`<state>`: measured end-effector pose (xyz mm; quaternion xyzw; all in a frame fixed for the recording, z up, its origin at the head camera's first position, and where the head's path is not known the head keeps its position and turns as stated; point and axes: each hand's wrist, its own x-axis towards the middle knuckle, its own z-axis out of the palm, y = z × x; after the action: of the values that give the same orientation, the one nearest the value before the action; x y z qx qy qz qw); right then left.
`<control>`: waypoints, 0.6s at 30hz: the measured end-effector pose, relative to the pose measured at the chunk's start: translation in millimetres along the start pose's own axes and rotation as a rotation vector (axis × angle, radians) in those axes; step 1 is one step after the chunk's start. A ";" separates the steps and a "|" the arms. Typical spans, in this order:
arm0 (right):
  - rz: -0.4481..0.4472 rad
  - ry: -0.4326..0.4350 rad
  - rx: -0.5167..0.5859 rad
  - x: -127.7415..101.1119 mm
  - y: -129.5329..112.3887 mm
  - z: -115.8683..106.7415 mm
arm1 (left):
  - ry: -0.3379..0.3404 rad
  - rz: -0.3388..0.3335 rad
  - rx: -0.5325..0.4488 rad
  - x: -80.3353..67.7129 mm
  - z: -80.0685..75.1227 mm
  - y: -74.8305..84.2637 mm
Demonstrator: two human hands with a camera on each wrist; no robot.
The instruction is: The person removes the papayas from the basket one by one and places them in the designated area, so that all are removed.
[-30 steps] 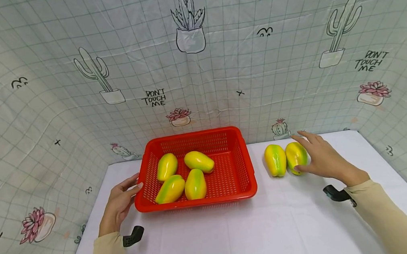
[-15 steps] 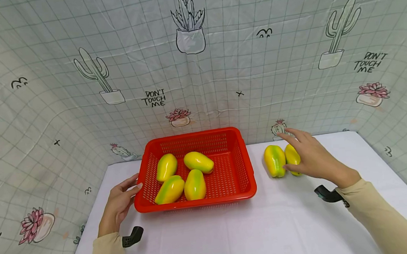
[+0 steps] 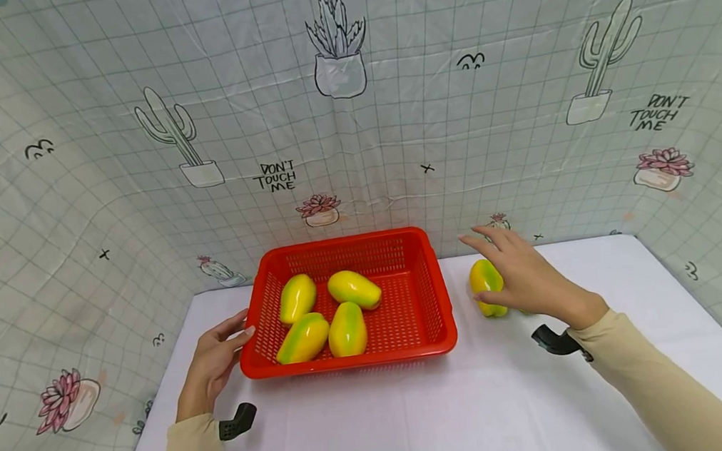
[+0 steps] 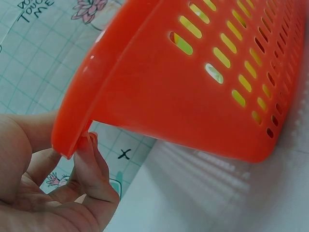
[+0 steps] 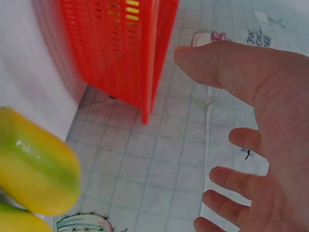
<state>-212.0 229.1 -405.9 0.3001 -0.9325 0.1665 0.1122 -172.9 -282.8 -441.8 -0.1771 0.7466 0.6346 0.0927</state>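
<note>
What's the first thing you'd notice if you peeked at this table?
The bright red basket in the middle of the white table, with four yellow-green fruits lying inside. To its right another fruit lies on the table with the right hand spread open over it, while the left hand touches the basket's left rim.

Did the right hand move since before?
Yes. The right hand slid left over the yellow-green plastic mangoes, toward the red plastic basket.
</note>
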 end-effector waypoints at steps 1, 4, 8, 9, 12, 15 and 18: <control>-0.007 0.000 0.005 2.3 -2.1 0.4 | 0.000 0.000 0.000 0.0 0.0 0.0; -0.029 0.000 0.013 9.7 -7.8 1.9 | 0.004 0.000 0.001 -0.3 0.3 0.1; -0.056 0.000 0.018 20.9 -15.2 4.3 | 0.006 0.003 0.004 -0.6 0.4 0.9; -0.061 -0.002 0.018 23.8 -17.0 5.3 | 0.006 0.004 0.004 -0.6 0.4 1.0; -0.074 -0.013 0.029 31.9 -23.4 8.5 | 0.002 0.010 0.005 -0.7 -0.1 0.9; -0.093 -0.025 0.028 38.9 -30.8 11.6 | -0.001 0.013 0.005 -0.8 -0.3 0.7; -0.118 -0.040 0.010 45.9 -39.1 14.3 | -0.001 0.012 0.007 -1.0 -0.3 0.6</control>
<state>-226.6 169.8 -395.3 0.3584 -0.9144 0.1585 0.1016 -172.2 -282.9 -440.8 -0.1720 0.7498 0.6325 0.0897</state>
